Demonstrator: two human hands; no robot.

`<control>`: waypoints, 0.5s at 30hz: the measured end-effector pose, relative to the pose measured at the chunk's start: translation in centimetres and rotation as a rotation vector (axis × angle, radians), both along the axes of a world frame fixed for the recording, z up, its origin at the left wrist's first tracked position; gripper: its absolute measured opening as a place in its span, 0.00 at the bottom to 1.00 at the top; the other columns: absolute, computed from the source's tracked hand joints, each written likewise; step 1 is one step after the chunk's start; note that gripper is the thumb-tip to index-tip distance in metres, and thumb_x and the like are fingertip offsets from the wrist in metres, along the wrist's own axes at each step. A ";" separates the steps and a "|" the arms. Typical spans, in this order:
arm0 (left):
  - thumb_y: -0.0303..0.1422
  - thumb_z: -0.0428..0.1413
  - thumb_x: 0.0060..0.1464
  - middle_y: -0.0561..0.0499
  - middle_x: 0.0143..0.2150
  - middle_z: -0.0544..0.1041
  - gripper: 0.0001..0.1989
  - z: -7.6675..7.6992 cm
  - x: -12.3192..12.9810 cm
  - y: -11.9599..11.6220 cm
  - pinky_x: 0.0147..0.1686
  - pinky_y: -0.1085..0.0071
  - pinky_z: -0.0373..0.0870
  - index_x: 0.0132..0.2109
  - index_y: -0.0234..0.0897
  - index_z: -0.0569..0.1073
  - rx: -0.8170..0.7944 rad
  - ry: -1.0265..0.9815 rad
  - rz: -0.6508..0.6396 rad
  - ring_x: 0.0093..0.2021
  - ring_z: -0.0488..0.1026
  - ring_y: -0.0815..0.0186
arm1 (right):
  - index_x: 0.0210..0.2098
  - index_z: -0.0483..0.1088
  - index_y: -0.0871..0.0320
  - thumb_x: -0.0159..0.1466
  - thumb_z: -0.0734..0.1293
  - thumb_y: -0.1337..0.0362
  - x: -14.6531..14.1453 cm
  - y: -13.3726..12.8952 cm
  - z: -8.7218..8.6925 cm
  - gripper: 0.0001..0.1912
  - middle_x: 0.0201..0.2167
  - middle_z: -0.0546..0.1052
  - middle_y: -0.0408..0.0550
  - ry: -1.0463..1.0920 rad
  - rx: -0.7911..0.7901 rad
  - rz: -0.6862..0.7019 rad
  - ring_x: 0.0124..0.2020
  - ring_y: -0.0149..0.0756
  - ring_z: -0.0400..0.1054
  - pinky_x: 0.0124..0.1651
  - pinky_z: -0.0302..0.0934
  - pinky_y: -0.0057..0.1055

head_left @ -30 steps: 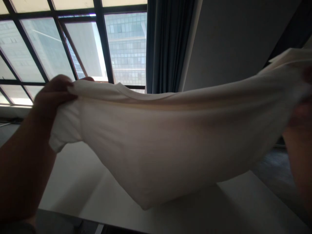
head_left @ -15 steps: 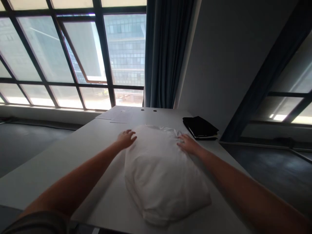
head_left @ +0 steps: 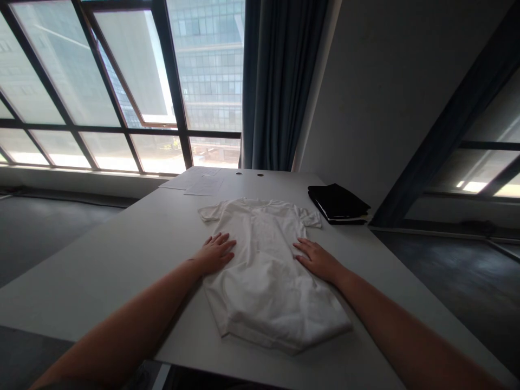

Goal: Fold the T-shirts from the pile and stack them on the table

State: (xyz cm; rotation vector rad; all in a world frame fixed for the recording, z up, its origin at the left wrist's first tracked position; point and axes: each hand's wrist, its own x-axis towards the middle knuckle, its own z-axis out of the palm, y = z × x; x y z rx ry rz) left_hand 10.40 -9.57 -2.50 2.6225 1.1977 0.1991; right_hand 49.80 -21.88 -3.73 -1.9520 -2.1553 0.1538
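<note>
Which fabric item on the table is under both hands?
The white T-shirt, spread flat, left hand and right hand on it; the folded black one lies untouched.

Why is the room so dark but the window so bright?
Head view: daylight glares through the window, washing it out, so the wall and both arms look dim; the shirt stays sharp, and straight frames bend near the edges.

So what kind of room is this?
Probably an office or workroom high in a city building: a big window facing a glass tower, a plain white table and a blue curtain.
</note>
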 end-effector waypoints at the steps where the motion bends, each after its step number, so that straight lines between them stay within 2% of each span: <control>1: 0.45 0.51 0.66 0.42 0.76 0.57 0.26 0.6 -0.3 -0.5 0.74 0.43 0.50 0.67 0.46 0.70 0.035 -0.052 -0.037 0.76 0.53 0.45 | 0.64 0.71 0.60 0.70 0.62 0.54 -0.2 -0.4 0.4 0.27 0.70 0.62 0.59 0.008 0.057 0.011 0.71 0.51 0.56 0.74 0.50 0.51; 3: 0.44 0.53 0.65 0.40 0.69 0.67 0.19 1.8 -1.5 -2.3 0.70 0.48 0.59 0.58 0.43 0.76 0.112 -0.175 -0.176 0.68 0.65 0.49 | 0.55 0.76 0.59 0.69 0.64 0.56 -0.8 -1.9 1.5 0.20 0.64 0.68 0.60 0.047 0.173 0.070 0.66 0.51 0.62 0.70 0.55 0.52; 5: 0.46 0.54 0.65 0.42 0.57 0.75 0.15 2.7 -3.4 -4.7 0.63 0.57 0.65 0.48 0.42 0.77 0.127 -0.257 -0.360 0.57 0.72 0.55 | 0.45 0.76 0.57 0.69 0.64 0.55 -1.6 -4.5 3.0 0.14 0.55 0.73 0.59 0.109 0.210 0.193 0.58 0.47 0.67 0.64 0.62 0.48; 7: 0.50 0.58 0.60 0.44 0.49 0.76 0.17 2.9 -5.5 -7.3 0.55 0.62 0.68 0.44 0.41 0.74 0.057 -0.267 -0.463 0.48 0.73 0.59 | 0.39 0.73 0.57 0.71 0.63 0.51 -2.5 -8.0 4.3 0.16 0.46 0.75 0.56 0.151 0.104 0.355 0.48 0.43 0.70 0.54 0.67 0.41; 9: 0.54 0.64 0.54 0.47 0.47 0.76 0.21 2.4 -7.2 -9.4 0.52 0.64 0.67 0.43 0.42 0.73 -0.027 -0.223 -0.523 0.45 0.72 0.60 | 0.38 0.73 0.56 0.66 0.68 0.45 -3.4 -11.4 4.9 0.19 0.42 0.75 0.54 0.139 -0.016 0.516 0.43 0.42 0.70 0.49 0.68 0.40; 12: 0.50 0.65 0.54 0.47 0.52 0.75 0.21 1.2 -8.0 -10.8 0.57 0.62 0.65 0.47 0.44 0.73 -0.044 -0.185 -0.453 0.50 0.72 0.58 | 0.45 0.76 0.53 0.62 0.73 0.48 -4.2 -14.8 4.2 0.19 0.52 0.75 0.56 0.079 -0.052 0.473 0.53 0.48 0.70 0.58 0.67 0.45; 15: 0.38 0.59 0.61 0.48 0.55 0.76 0.09 0.7 -7.0 -10.6 0.59 0.61 0.63 0.48 0.46 0.75 -0.002 -0.177 -0.334 0.55 0.71 0.58 | 0.49 0.77 0.52 0.70 0.65 0.57 -4.6 -15.3 2.8 0.13 0.53 0.76 0.57 0.101 0.015 0.339 0.55 0.46 0.71 0.58 0.67 0.43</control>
